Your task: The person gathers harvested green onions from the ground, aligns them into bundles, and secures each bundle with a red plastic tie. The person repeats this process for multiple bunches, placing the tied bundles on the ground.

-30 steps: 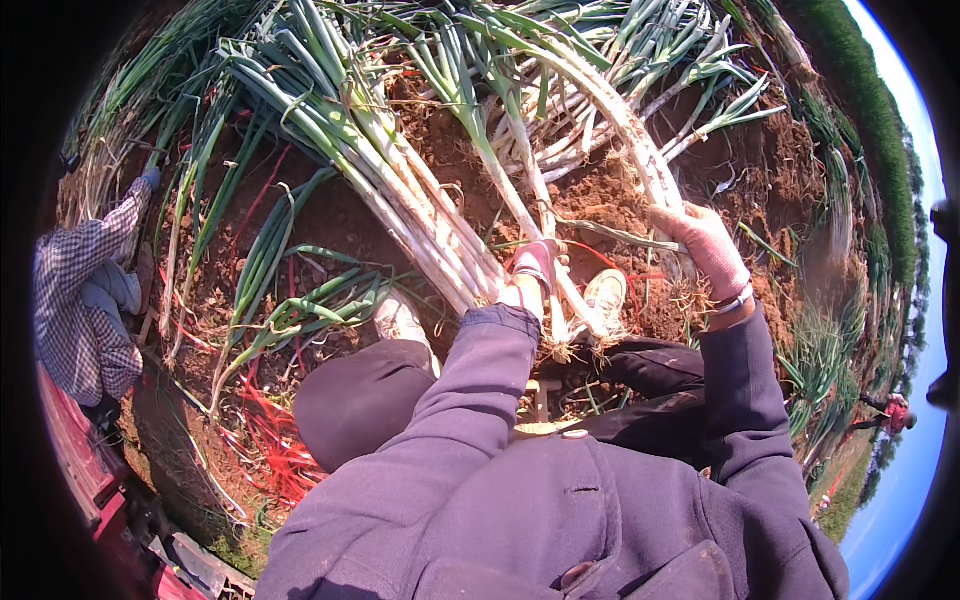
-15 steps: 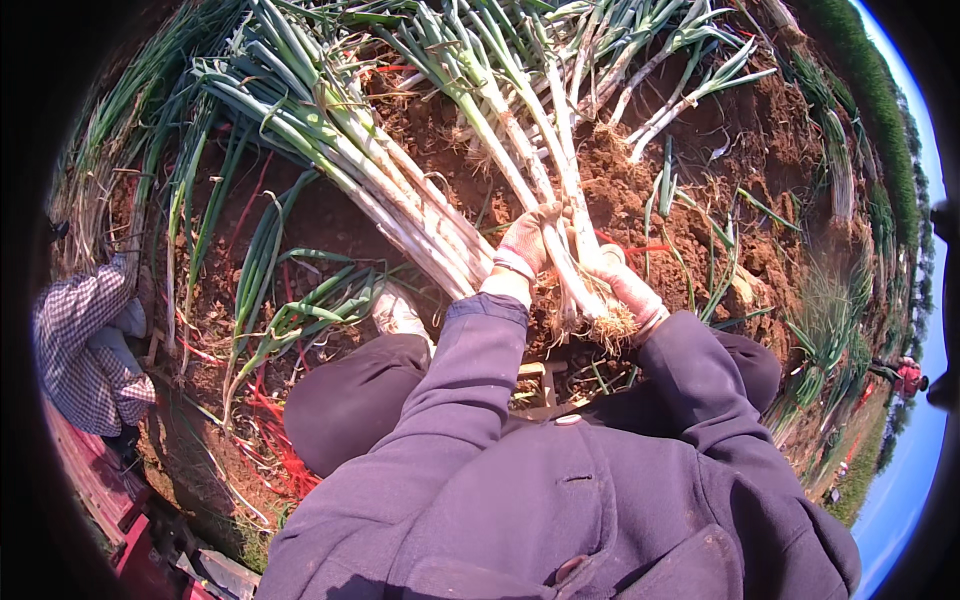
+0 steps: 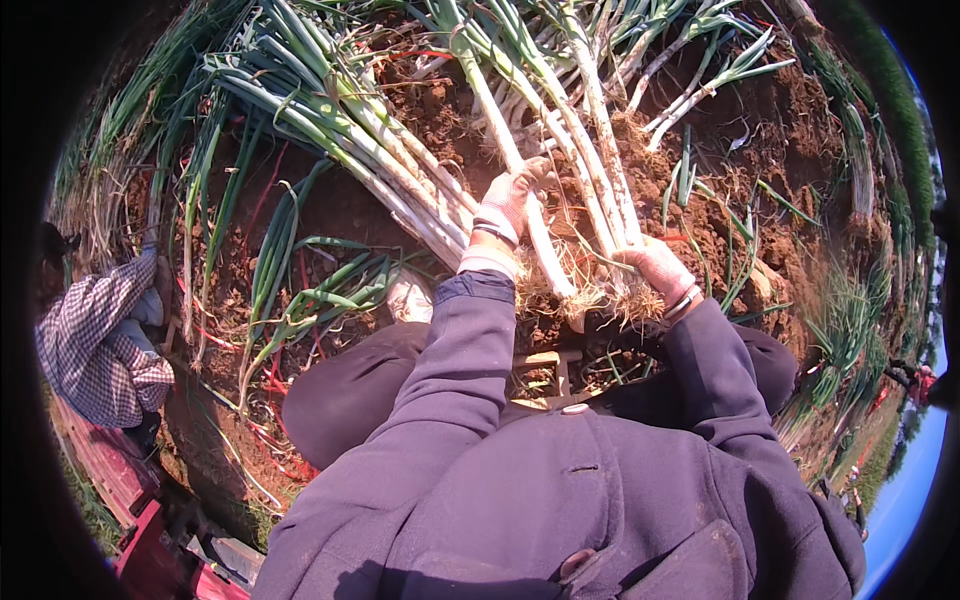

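Observation:
In a pale work glove, my left hand (image 3: 508, 203) is closed around the white stem of one long green onion (image 3: 543, 245), whose root end points toward me. My right hand (image 3: 660, 272), gloved too, grips a few more green onions (image 3: 608, 195) low on their stems, just above the soil-caked roots (image 3: 632, 300). Their green leaves stretch away from me. Left of my left hand lies a thick bundle of green onions (image 3: 410, 195) with its white ends toward me, close to my left wrist.
Further green onions (image 3: 690, 100) lie on the reddish soil (image 3: 770, 150) ahead. Loose leafy stalks (image 3: 270, 270) and red twine (image 3: 285, 440) are at the left. A person in a checked sleeve (image 3: 100, 310) sits far left, near red machinery (image 3: 150, 540). A small wooden stool (image 3: 545, 375) stands between my knees.
My hands have moved apart. One green onion in my left hand is now separated from those in my right, which have shifted right. The view has turned slightly.

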Demonstrator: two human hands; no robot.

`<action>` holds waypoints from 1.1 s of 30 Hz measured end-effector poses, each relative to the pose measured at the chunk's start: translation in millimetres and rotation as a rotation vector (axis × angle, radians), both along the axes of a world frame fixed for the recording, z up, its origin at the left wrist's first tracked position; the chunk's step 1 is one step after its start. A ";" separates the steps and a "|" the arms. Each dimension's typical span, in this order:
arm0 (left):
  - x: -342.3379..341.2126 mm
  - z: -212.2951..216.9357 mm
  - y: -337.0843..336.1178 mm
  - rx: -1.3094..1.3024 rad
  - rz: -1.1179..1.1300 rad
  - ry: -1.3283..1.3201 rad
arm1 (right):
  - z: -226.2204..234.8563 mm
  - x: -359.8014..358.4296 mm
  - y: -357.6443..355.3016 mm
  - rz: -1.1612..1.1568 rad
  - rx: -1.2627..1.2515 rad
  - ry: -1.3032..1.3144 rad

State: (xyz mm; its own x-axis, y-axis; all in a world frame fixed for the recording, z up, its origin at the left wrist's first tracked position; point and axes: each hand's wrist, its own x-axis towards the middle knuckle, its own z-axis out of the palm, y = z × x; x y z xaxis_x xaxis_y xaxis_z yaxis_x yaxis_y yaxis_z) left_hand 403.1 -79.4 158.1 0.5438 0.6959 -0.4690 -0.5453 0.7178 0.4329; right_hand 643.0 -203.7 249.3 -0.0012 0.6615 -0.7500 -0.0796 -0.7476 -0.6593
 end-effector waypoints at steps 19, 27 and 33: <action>101.8 -51.0 -57.8 -0.411 0.069 0.002 | 0.9 -57.3 -29.9 -0.401 -0.218 0.429; 95.7 -30.6 -49.7 -0.434 -0.064 -0.730 | 45.6 -54.2 -46.6 0.024 -0.236 -0.140; 34.2 46.0 73.7 -0.035 0.511 -0.524 | 112.1 -100.1 -92.9 0.012 -0.037 -0.215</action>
